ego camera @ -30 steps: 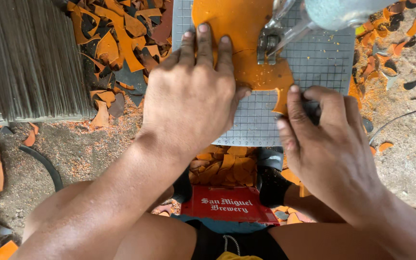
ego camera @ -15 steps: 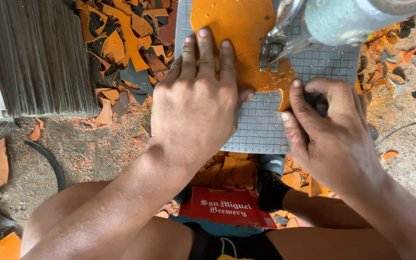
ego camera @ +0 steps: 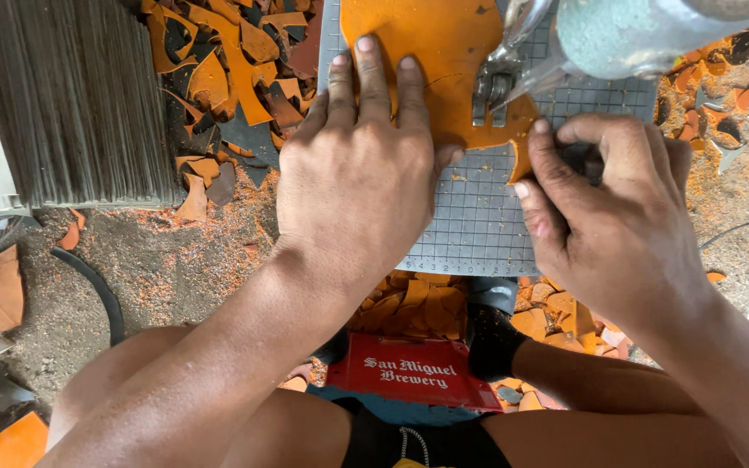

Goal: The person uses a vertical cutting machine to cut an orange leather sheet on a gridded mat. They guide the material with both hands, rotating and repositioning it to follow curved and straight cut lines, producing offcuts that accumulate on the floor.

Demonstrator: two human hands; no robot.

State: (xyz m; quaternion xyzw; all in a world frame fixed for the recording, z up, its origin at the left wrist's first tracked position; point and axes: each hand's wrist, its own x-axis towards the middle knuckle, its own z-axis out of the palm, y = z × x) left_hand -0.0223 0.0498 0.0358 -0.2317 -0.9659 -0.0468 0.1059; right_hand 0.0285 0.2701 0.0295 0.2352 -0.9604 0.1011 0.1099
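Nearest, a red crate [ego camera: 418,374] sits below the near edge of the gridded mat [ego camera: 478,217], with orange scraps [ego camera: 418,303] heaped around it. On the mat, the left hand [ego camera: 361,173] lies flat, fingers spread, pressing down the orange sheet [ego camera: 413,52]. The right hand [ego camera: 613,217] is curled shut around a dark handle [ego camera: 584,159], mostly hidden, at the sheet's right edge. Beyond, a metal cutter head [ego camera: 496,87] bites the sheet. Judged, cutting is mid-way; next the sheet needs steady feeding, fingers clear of the blade.
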